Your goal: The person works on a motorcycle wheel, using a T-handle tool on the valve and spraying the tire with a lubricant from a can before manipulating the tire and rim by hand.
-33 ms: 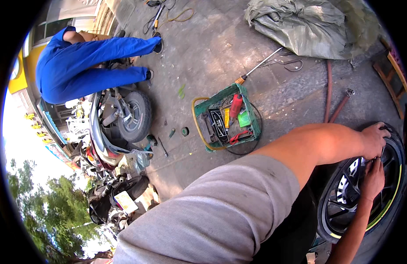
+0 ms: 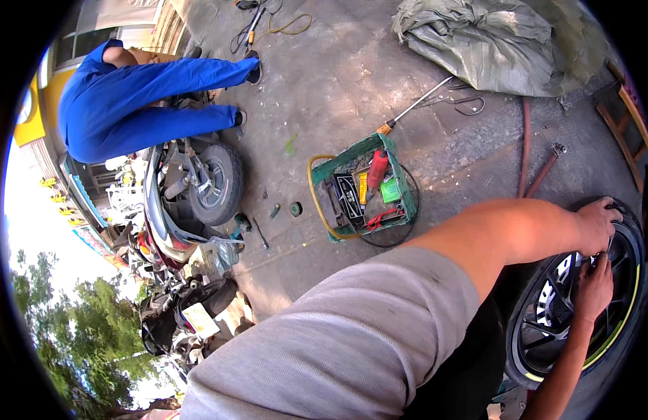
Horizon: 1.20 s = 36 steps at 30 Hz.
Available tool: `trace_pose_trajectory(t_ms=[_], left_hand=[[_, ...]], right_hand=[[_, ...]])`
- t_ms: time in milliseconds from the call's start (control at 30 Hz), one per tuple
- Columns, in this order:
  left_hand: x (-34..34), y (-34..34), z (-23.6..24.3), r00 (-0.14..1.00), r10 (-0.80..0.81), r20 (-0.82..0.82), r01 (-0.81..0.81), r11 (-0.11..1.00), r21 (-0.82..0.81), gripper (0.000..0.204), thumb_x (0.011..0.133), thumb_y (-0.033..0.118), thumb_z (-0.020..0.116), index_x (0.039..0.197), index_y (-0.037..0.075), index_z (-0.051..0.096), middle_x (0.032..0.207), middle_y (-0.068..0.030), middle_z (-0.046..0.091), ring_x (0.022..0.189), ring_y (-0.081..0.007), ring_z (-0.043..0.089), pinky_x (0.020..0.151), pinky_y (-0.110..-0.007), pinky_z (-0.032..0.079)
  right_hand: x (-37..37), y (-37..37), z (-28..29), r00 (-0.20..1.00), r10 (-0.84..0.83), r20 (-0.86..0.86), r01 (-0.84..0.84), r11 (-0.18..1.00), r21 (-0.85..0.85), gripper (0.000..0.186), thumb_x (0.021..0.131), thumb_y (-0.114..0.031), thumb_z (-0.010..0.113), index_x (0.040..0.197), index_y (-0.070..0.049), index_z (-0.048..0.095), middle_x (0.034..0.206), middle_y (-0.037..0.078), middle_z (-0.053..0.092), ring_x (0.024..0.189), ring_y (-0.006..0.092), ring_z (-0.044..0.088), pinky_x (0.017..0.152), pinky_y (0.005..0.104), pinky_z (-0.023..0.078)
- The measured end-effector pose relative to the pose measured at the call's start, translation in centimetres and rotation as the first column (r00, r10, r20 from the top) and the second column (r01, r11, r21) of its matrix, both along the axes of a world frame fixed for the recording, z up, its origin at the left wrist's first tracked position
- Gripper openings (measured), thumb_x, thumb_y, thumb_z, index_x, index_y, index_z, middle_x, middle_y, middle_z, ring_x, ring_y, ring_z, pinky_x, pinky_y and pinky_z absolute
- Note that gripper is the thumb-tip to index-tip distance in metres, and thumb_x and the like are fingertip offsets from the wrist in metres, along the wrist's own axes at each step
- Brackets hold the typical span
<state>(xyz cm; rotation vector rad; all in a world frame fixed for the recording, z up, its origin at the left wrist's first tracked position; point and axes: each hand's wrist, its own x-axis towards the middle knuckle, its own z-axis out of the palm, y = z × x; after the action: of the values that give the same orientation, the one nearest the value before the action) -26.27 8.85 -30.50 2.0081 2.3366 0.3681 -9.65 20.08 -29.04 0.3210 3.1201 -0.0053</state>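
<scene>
A black motorcycle wheel [image 2: 546, 326] with its tyre, dark spokes and a yellow-green rim stripe lies at the far right. My left hand [image 2: 595, 225] is closed over its upper edge, fingers curled on the tyre and rim. Just below, my right hand [image 2: 593, 290] reaches in over the spokes. Its fingers are pressed together at the rim, close under the left hand. Something small and dark with a shiny bit shows between the two hands; its kind is too small to tell. A silvery slotted disc [image 2: 546, 297] sits at the wheel's middle.
A green crate [image 2: 324, 169] of tools stands mid-ground, a red power tool [image 2: 378, 168] inside. Red hoses [image 2: 525, 147] lie beyond the wheel, near a grey-green tarp [image 2: 478, 49] and wooden frame [image 2: 621, 143]. At left, a person in blue [image 2: 128, 105] bends by a scooter [image 2: 215, 185].
The right fingertips have drawn slightly down from the left hand, so a little more of the small thing between them shows. Otherwise both hands stay at the same part of the rim.
</scene>
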Motion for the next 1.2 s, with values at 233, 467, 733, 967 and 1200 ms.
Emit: trace_pose_trajectory(t_ms=[233,467,733,967,1200], left_hand=[[-0.1,0.2,0.2,1.000,-0.008,0.028,0.008,1.000,0.014,0.026,0.093,0.043,0.072,0.113,0.041,0.088,0.141,0.0055,0.076,0.158,-0.0283,0.044,0.132,-0.062,0.025],[-0.1,0.1,0.4,0.999,-0.015,0.051,0.016,1.000,-0.022,0.029,0.092,0.043,0.073,0.118,0.042,0.086,0.146,0.0058,0.074,0.160,-0.0278,0.041,0.132,-0.063,0.024],[-0.3,0.0,1.6,0.999,-0.042,0.032,0.045,0.995,-0.085,0.032,0.092,0.043,0.075,0.122,0.041,0.085,0.147,0.0064,0.073,0.161,-0.0275,0.040,0.131,-0.062,0.025],[0.0,0.3,0.4,0.999,-0.005,0.035,0.005,1.000,0.007,0.031,0.091,0.044,0.073,0.116,0.032,0.089,0.139,0.0019,0.078,0.157,-0.0282,0.045,0.132,-0.060,0.025],[0.1,0.5,0.0,1.000,0.026,-0.007,-0.026,0.999,-0.020,0.034,0.094,0.042,0.071,0.122,0.031,0.087,0.143,0.0044,0.076,0.159,-0.0267,0.043,0.131,-0.061,0.025]], right_hand=[[0.7,2.0,-0.8,0.999,0.032,0.042,-0.035,0.998,0.059,0.030,0.107,-0.022,0.065,0.131,-0.003,0.068,0.121,0.019,0.075,0.106,0.0405,0.073,0.087,0.0504,0.059],[-0.3,0.8,1.6,0.990,0.137,0.026,-0.138,0.987,0.084,0.023,0.108,-0.021,0.065,0.122,-0.003,0.068,0.116,0.017,0.075,0.102,0.0385,0.074,0.083,0.0514,0.059],[0.6,2.3,-0.9,0.961,-0.049,0.273,0.043,0.999,0.028,0.020,0.109,-0.023,0.064,0.116,-0.005,0.065,0.117,0.017,0.073,0.101,0.0401,0.073,0.079,0.0519,0.059],[1.4,3.2,-2.4,0.997,0.040,-0.062,-0.040,0.999,-0.002,0.035,0.109,-0.024,0.066,0.139,-0.005,0.063,0.132,0.023,0.069,0.110,0.0437,0.071,0.090,0.0498,0.059],[2.1,3.3,-4.7,0.992,-0.106,-0.062,0.102,0.993,-0.062,0.039,0.111,-0.024,0.064,0.147,-0.008,0.064,0.140,0.024,0.069,0.125,0.0458,0.069,0.098,0.0506,0.058]])
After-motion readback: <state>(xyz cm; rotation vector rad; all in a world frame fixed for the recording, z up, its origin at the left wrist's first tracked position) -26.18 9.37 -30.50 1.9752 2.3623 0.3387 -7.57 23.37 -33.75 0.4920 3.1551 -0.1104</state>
